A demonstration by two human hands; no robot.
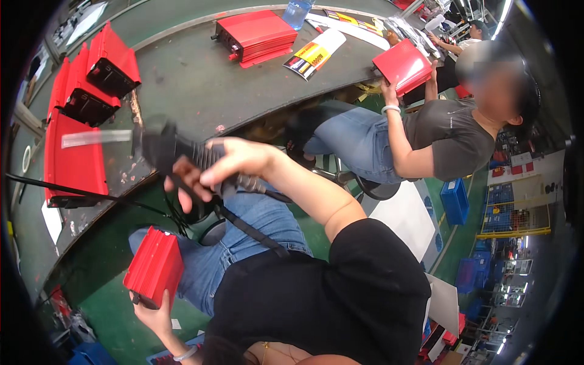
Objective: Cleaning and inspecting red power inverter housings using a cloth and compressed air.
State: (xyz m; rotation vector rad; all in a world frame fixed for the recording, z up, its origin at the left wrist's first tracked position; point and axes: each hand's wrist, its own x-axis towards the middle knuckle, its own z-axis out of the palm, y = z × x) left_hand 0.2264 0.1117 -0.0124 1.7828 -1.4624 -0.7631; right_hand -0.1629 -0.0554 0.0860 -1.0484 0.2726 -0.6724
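Nearest the camera is the person's black short-sleeved shirt (292, 298), with blue jeans (267, 213) beyond it on seated legs. At the lower left, the left hand (151, 316) grasps a red ribbed metal box (155, 261) by its lower end, fingers on both sides, beside the person's left leg; whether the box also rests on that leg cannot be told. Its long axis slants from the hand up and slightly right, with the upper end toward the counter's edge. Farther up and to the right, the right hand (234, 159) has its fingers partly curled around a black ridged hand tool (204, 155), though motion blur hides how firm that grip is. A pale translucent strip (97, 139), also smeared, extends leftward beyond the tool; whether the two are joined is unclear. From the right hand, the box lies down and to the left, well apart from the tool, so the left hand is the nearer one and the only one touching it. On the dark, scuffed counter (194, 91), red metal cases (76, 158) crowd the left side, while a single red finned case (258, 38) stands at the far side near a yellow, black and white printed leaflet (316, 53). At the right, a seated co-worker (453, 131) holds up another red case (403, 66) in both hands.
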